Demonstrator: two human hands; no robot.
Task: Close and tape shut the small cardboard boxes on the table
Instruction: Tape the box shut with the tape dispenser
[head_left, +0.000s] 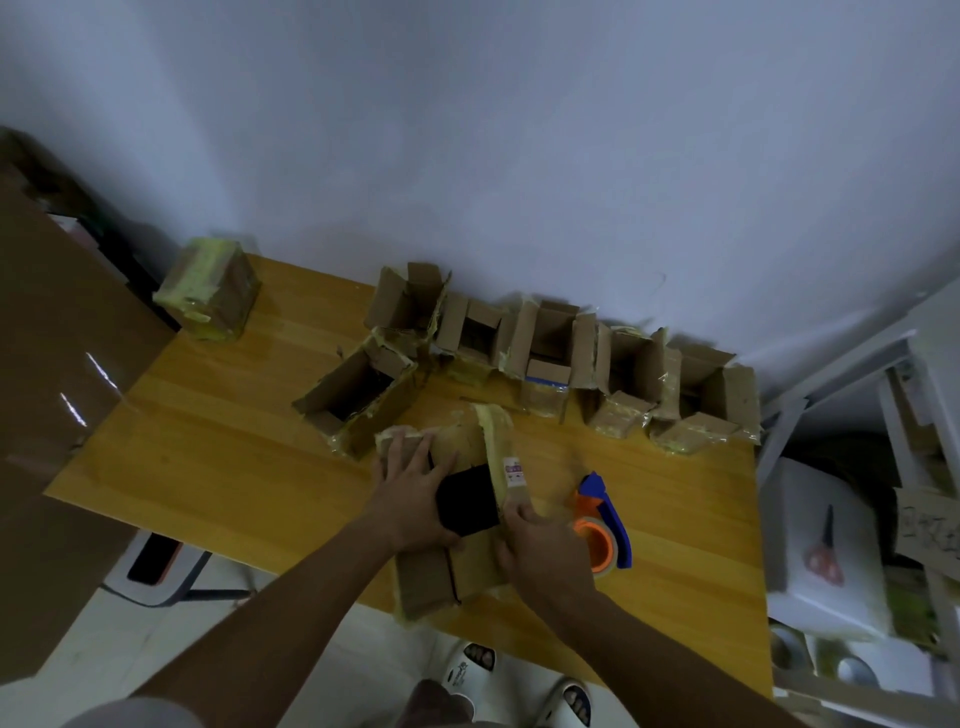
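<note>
Cardboard box (457, 519) at table (208, 441) near edge, left hand (410, 493) flat on flap, right hand (540, 551) gripping side.

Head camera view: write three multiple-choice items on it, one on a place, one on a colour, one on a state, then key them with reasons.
1. Where does the tape dispenser lie?
A. On the table, to the right of the right hand
B. Inside an open box
C. On the floor

2. What colour is the dispenser's tape roll core?
A. Green
B. Orange
C. White

3. In what state is the box at the table's far left corner?
A. Flaps standing open
B. Crushed flat
C. Closed and wrapped in tape

Key: 1 A, it rests on the wooden table just beside the right hand. 2 B, the core shows orange against the blue body. 3 C, its top is shut, with yellowish tape bands across it.
</note>
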